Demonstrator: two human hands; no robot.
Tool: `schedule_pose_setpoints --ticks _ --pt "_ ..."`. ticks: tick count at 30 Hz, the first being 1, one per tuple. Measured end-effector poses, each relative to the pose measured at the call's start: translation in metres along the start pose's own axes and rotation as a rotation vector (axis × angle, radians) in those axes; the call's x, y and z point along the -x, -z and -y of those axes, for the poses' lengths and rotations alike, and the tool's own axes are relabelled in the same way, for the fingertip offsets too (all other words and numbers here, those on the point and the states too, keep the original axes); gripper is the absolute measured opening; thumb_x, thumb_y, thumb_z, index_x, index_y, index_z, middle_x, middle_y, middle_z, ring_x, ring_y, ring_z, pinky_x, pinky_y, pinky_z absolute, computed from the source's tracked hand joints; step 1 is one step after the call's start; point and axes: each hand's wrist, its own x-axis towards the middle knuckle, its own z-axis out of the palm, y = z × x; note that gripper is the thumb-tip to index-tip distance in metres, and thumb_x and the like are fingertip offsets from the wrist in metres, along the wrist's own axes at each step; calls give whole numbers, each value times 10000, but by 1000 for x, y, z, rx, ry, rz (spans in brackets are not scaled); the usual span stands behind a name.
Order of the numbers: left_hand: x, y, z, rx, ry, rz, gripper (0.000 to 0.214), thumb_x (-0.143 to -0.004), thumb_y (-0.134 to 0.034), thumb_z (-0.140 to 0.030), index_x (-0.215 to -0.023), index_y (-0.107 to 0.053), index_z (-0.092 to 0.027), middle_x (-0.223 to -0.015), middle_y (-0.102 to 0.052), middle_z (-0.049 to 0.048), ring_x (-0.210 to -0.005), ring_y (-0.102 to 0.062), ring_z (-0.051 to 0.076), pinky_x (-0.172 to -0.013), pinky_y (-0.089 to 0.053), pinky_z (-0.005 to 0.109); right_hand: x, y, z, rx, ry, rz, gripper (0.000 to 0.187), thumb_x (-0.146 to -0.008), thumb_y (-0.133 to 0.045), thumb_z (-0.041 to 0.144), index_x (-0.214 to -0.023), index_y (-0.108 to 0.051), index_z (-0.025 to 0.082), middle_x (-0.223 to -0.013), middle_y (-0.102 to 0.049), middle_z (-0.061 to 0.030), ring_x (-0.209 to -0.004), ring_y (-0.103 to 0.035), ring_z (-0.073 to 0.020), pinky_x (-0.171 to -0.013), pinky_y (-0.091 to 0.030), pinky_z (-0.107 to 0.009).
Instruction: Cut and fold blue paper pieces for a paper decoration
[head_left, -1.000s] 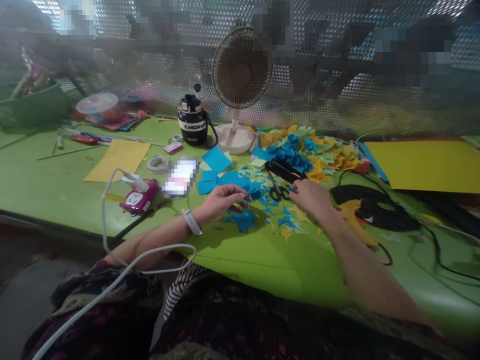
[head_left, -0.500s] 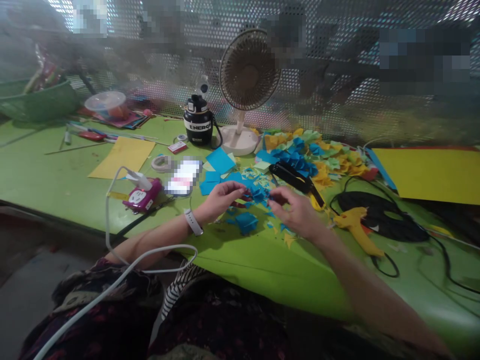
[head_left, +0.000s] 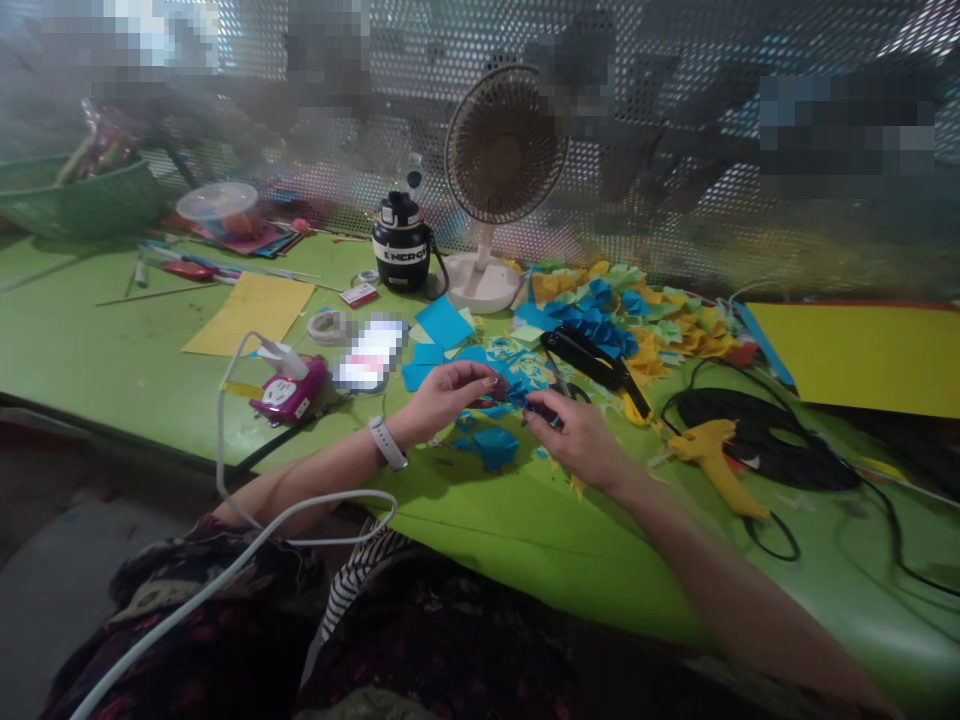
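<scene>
Green tabletop (head_left: 517,530), one glue gun (head_left: 716,460): left fingers (head_left: 480,378), right fingers (head_left: 546,404) tight on one blue paper piece (head_left: 517,394)

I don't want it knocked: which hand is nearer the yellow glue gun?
Right. The right hand is left of the yellow glue gun, apart from it; the left hand is farther left, beyond the right.
</scene>
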Motion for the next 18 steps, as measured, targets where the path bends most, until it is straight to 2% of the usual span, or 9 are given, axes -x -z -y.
schedule_pose_setpoints --ticks 6,18 --pt "-2 2 5 11 -20 7 362 -691 -847 -356 -924 -712 -114 -910 -748 75 -837 -703 157 -862 -554 341 0 4 3 -3 4 26 291 -909 -504 343 -1046 -686 163 -929 -764 -98 -776 -702 -222 -687 -523 -317" --pt "-2 0 3 -43 -72 -46 333 -643 -872 -377 -825 -745 -129 -845 -763 69 -795 -710 160 -866 -556 354 1 3 6 -67 -21 54 282 -893 -519 354 -1025 -682 166 -868 -756 -77 -730 -680 -202 -672 -514 -312"
